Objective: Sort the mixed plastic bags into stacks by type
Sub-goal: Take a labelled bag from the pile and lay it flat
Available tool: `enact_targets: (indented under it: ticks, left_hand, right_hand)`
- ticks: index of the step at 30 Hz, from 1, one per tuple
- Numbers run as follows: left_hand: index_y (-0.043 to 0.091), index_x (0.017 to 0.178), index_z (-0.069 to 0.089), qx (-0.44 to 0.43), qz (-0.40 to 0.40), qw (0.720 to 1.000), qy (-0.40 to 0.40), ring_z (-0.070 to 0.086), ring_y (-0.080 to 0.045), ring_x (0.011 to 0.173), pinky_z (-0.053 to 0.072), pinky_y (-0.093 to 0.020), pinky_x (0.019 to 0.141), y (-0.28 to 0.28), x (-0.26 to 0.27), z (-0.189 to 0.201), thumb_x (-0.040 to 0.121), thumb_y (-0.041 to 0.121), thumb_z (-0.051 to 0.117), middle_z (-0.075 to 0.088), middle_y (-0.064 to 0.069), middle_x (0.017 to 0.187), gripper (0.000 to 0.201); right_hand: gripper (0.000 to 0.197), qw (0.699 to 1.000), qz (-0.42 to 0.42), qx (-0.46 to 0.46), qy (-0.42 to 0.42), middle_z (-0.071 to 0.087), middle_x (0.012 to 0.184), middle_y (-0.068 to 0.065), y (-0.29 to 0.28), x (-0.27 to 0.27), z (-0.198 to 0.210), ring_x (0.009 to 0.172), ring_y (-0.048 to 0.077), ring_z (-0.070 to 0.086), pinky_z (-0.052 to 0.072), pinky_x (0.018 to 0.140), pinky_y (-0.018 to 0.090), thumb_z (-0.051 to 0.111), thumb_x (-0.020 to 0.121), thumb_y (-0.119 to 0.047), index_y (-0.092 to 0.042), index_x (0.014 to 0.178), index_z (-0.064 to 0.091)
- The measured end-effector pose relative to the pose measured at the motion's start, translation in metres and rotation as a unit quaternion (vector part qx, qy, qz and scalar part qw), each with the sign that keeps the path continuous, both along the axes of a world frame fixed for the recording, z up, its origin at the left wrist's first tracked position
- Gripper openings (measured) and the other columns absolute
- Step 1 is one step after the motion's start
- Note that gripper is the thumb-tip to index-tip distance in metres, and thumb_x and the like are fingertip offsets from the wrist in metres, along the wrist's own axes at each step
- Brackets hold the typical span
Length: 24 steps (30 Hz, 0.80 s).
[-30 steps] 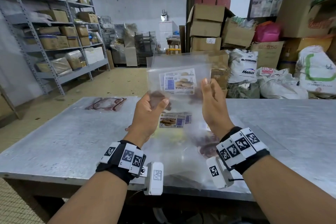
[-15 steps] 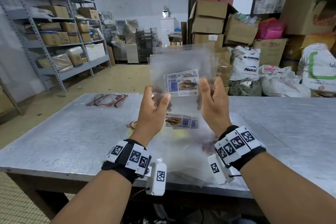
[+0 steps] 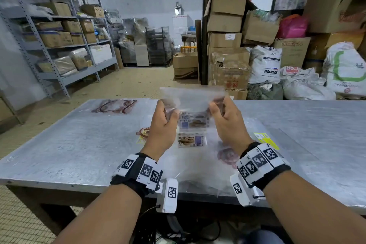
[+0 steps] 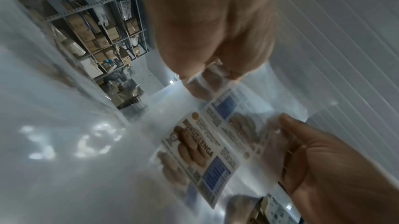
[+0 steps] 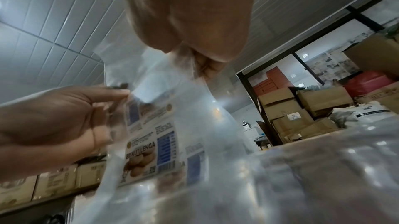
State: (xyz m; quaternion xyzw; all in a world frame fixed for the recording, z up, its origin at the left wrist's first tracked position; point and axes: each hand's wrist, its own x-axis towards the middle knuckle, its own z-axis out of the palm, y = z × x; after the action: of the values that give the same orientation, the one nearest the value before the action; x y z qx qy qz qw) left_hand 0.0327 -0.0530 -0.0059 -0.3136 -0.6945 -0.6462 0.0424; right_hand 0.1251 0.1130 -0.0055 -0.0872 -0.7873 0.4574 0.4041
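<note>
Bag (image 3: 191,99) (clear) in both hands

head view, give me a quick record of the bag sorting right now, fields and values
held item: clear plastic bag with a biscuit label, up over the table
left hand: pinches the bag's left edge
right hand: pinches the bag's right edge
beneath: pile of clear bags, top one labelled Biskut Lenga
set apart: red-printed bag at far left of the metal table
other: yellow label by the right wrist
</note>
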Motion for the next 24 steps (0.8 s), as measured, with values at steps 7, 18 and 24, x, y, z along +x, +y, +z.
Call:
enact_targets:
  ticks: [7, 18, 24]
  left_hand:
    - [0.021, 0.095, 0.051, 0.101, 0.036, 0.989, -0.097, 0.07, -0.032, 0.095, 0.058, -0.051, 0.093, 0.013, -0.007, 0.03, 0.102, 0.01, 0.054, 0.062, -0.011, 0.097, 0.013]
    - [0.031, 0.158, 0.016, -0.006, 0.047, 0.998, -0.034, 0.051, -0.021, 0.128, 0.046, -0.041, 0.106, -0.006, -0.028, 0.061, 0.092, 0.024, 0.074, 0.039, -0.003, 0.146, 0.088]
    - [0.027, 0.158, 0.028, -0.231, -0.023, 0.924, 0.304, 0.017, -0.014, 0.152, 0.013, -0.028, 0.123, -0.007, -0.024, 0.096, 0.08, 0.034, 0.087, 0.021, -0.001, 0.166, 0.098]
  right_hand:
    - [0.013, 0.997, 0.041, -0.057, -0.028, 0.069, 0.081, -0.014, 0.002, 0.009, 0.026, 0.069, -0.006, 0.062, 0.047, 0.065, 0.016, 0.061, 0.101, -0.038, -0.025, 0.102, 0.06]
    - [0.006, 0.959, 0.01, 0.231, -0.161, 0.064, 0.096, -0.013, 0.042, 0.025, 0.102, 0.077, 0.007, 0.065, 0.052, 0.068, 0.023, 0.058, 0.102, -0.033, -0.027, 0.101, 0.06]
    - [0.018, 0.859, 0.043, 0.42, -0.29, 0.064, 0.089, -0.009, 0.049, 0.027, 0.117, 0.077, 0.017, 0.064, 0.048, 0.063, 0.031, 0.058, 0.102, -0.033, -0.04, 0.087, 0.051]
